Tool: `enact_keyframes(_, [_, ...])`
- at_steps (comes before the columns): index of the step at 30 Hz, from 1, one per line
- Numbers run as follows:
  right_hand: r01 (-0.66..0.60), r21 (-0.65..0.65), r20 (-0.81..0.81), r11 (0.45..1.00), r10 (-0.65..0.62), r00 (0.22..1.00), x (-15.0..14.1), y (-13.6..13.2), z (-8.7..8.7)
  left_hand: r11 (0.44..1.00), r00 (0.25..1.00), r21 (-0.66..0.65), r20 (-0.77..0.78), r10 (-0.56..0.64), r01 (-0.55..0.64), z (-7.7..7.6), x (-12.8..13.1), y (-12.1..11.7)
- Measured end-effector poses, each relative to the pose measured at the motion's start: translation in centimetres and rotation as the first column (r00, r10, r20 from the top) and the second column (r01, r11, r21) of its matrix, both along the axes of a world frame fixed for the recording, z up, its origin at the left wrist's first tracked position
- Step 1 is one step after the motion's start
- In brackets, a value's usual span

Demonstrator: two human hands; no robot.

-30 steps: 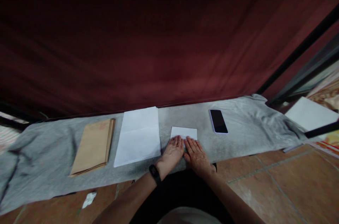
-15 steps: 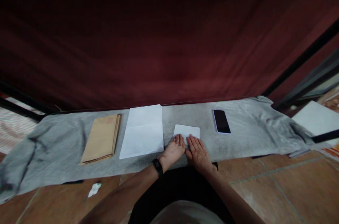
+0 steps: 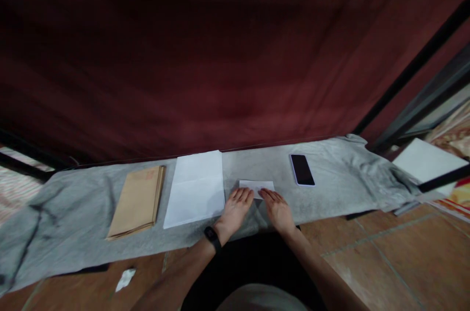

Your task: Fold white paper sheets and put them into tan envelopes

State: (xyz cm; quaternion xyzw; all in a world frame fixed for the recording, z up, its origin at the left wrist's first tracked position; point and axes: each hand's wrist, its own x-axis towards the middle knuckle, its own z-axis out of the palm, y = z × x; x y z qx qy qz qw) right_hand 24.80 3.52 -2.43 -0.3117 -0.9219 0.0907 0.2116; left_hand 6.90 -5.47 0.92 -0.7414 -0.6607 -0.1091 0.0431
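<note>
A small folded sheet of white paper (image 3: 256,185) lies on the grey cloth in front of me. My left hand (image 3: 238,206) is closed on its near left part, fingers together and bent over the near edge. On the near right part my right hand (image 3: 279,210) grips the same paper in a similar way. Both thumbs are mostly hidden. A dark shadow shows under the paper's near edge between the hands. Just left of my left hand is a stack of larger white sheets (image 3: 196,186) with a faint crease across it.
Brown paper envelopes (image 3: 135,199) lie stacked at the left. A phone (image 3: 303,170) with a pale purple edge lies to the right. Grey cloth (image 3: 84,203) covers the low surface, with a dark red curtain (image 3: 235,81) behind. A crumpled tissue (image 3: 125,279) is on the tiled floor.
The small paper now shows as a narrower strip. My hands have gone from lying flat on it to bent fingers at its near edge, slightly farther apart. The view has shifted slightly.
</note>
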Motion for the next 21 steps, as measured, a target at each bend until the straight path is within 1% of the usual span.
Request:
enact_keyframes(1, [0.001,-0.012,-0.015,1.000,-0.001,1.000,0.2,0.2,0.6,0.998,0.993,0.026,0.106,0.057,-0.060,0.1,-0.5,0.0])
enact_keyframes(2, [0.003,-0.023,-0.029,1.000,-0.004,1.000,0.5,0.4,1.2,0.991,0.968,0.039,0.223,0.115,-0.127,0.2,-1.0,0.1])
enact_keyframes(3, [0.006,-0.035,-0.041,0.999,-0.007,0.999,0.7,0.6,1.8,0.981,0.922,0.035,0.348,0.167,-0.191,0.3,-1.5,0.3])
enact_keyframes(4, [0.013,-0.051,-0.055,0.999,-0.016,0.998,0.8,0.7,2.3,0.970,0.852,0.013,0.481,0.208,-0.244,0.3,-2.0,0.5])
enact_keyframes(5, [0.024,-0.074,-0.078,0.997,-0.029,0.997,0.9,0.9,2.8,0.959,0.746,-0.027,0.622,0.238,-0.282,0.3,-2.4,0.8])
enact_keyframes(6, [0.032,-0.107,-0.112,0.994,-0.044,0.993,1.0,0.9,3.2,0.950,0.612,-0.080,0.748,0.257,-0.301,0.2,-2.7,1.0])
enact_keyframes(7, [0.033,-0.149,-0.157,0.988,-0.057,0.986,0.9,1.0,3.6,0.944,0.468,-0.133,0.842,0.269,-0.303,0.1,-3.0,1.3])
enact_keyframes(8, [0.030,-0.198,-0.207,0.980,-0.072,0.976,0.9,1.1,3.9,0.939,0.338,-0.178,0.900,0.277,-0.294,0.0,-3.1,1.5])
enact_keyframes(9, [0.024,-0.249,-0.255,0.968,-0.089,0.963,0.8,1.1,4.1,0.936,0.236,-0.213,0.930,0.283,-0.282,-0.1,-3.1,1.6])
enact_keyframes(10, [0.013,-0.297,-0.295,0.955,-0.104,0.950,0.6,1.1,4.3,0.933,0.171,-0.237,0.942,0.289,-0.271,-0.2,-3.1,1.8])
enact_keyframes(13, [0.002,-0.415,-0.348,0.910,-0.161,0.924,0.3,1.3,4.3,0.925,0.077,-0.277,0.949,0.306,-0.259,-0.6,-2.8,1.9])
enact_keyframes(15, [0.016,-0.476,-0.362,0.880,-0.213,0.907,0.2,1.5,3.8,0.918,0.012,-0.311,0.946,0.324,-0.248,-0.7,-2.5,1.7])
enact_keyframes(19, [0.039,-0.565,-0.434,0.824,-0.337,0.836,-0.1,2.6,2.1,0.898,-0.113,-0.387,0.922,0.371,-0.211,-0.8,-1.8,1.0])
enact_keyframes(21, [0.039,-0.580,-0.465,0.813,-0.370,0.804,-0.3,3.3,1.0,0.883,-0.180,-0.425,0.902,0.394,-0.198,-0.9,-1.5,0.7])
